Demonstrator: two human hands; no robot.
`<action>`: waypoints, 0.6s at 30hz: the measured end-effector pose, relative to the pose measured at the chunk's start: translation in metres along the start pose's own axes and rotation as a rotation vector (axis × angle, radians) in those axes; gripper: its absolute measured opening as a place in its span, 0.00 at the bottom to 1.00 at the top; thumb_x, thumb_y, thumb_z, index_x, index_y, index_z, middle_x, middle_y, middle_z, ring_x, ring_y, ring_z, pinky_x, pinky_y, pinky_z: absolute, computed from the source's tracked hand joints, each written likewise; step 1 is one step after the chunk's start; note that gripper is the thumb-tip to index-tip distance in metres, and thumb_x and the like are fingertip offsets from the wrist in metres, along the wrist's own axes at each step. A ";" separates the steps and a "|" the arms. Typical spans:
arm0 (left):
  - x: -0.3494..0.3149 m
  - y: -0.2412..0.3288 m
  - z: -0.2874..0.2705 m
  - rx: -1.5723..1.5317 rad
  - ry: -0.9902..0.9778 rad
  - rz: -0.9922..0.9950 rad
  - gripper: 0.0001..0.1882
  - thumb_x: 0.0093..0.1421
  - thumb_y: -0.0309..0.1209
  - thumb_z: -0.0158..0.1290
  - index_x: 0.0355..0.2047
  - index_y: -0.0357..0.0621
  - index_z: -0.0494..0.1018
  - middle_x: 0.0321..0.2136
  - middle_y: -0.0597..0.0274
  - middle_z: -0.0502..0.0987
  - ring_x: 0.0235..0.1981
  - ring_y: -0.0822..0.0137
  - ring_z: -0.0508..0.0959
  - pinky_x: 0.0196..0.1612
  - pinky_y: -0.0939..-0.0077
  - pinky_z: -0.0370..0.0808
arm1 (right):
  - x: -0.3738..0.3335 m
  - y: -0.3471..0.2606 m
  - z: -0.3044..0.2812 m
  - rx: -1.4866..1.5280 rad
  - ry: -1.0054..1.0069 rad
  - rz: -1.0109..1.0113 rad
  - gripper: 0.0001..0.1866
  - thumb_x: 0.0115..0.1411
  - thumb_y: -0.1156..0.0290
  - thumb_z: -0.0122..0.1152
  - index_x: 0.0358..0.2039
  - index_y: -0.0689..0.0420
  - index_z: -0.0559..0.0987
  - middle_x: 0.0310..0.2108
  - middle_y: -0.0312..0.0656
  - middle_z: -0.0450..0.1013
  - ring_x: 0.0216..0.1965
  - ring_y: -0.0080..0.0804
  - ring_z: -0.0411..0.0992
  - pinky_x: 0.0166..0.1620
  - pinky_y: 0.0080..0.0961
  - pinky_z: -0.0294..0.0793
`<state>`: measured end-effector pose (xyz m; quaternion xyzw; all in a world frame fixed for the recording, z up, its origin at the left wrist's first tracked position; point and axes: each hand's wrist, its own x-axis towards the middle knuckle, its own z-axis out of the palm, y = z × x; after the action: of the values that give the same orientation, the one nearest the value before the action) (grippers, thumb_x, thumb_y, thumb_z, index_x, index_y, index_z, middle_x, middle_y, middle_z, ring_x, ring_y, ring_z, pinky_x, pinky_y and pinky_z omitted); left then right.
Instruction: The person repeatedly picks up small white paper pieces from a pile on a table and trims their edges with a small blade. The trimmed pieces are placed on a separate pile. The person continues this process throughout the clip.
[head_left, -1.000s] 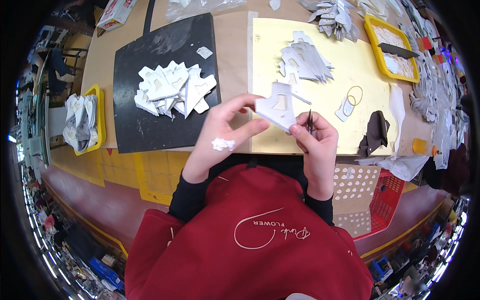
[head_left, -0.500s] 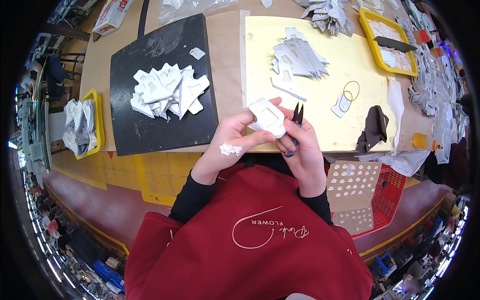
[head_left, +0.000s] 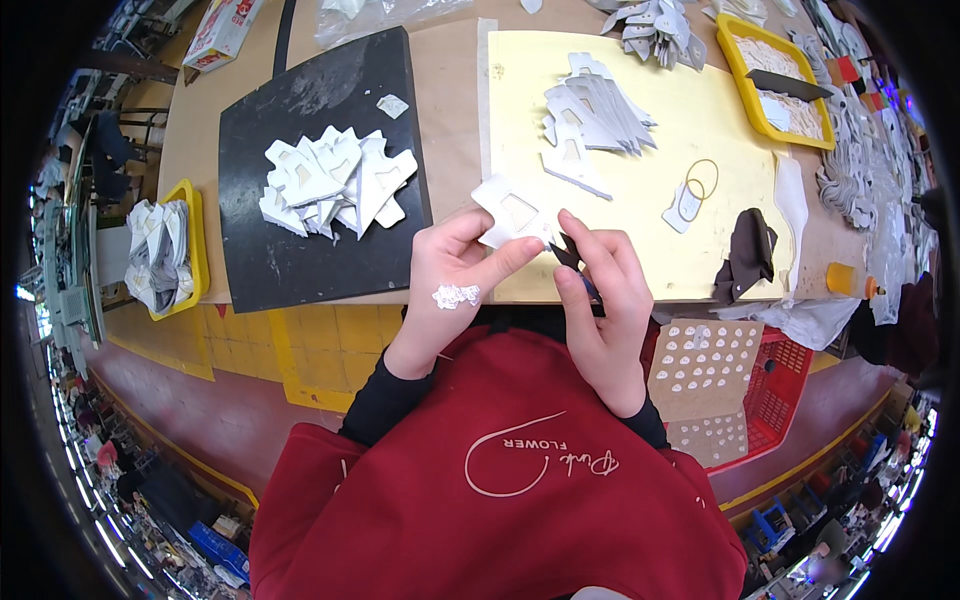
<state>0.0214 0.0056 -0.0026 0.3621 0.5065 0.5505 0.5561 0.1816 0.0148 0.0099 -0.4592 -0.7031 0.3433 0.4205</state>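
My left hand (head_left: 455, 265) pinches a white cut piece (head_left: 515, 212) with a cream patch in its middle. Small white bits (head_left: 456, 296) cling to the back of that hand. In my right hand (head_left: 610, 310) are small thread snips (head_left: 568, 256) with dark blades and a blue grip, their tips at the lower right edge of the white piece. To the left, similar white pieces (head_left: 320, 180) lie heaped on a black board (head_left: 330, 90). Ahead, a fanned stack of grey-white pieces (head_left: 600, 110) rests on a yellow sheet (head_left: 690, 130).
Yellow trays hold pieces at the far left (head_left: 200, 250) and far right (head_left: 742, 75). Toward the right lie a tag with rubber bands (head_left: 685, 205), a dark cloth (head_left: 748, 255) and an orange bottle (head_left: 848, 283). A red basket (head_left: 785, 390) with dotted cardboard stands below the table edge.
The white piece has shifted left in my left hand. My right hand has let go of its edge, and the snips have swung from pointing up to pointing at the piece.
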 end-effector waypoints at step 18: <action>-0.003 0.006 0.007 0.398 0.051 0.426 0.10 0.49 0.20 0.64 0.21 0.29 0.73 0.26 0.56 0.77 0.28 0.64 0.78 0.65 0.52 0.60 | -0.003 0.004 0.002 0.052 0.059 -0.079 0.17 0.55 0.83 0.61 0.45 0.58 0.81 0.29 0.41 0.73 0.23 0.24 0.70 0.25 0.19 0.68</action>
<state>0.0266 0.0041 0.0054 0.5482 0.5311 0.5536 0.3331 0.1825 0.0130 0.0047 -0.4300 -0.6987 0.3311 0.4661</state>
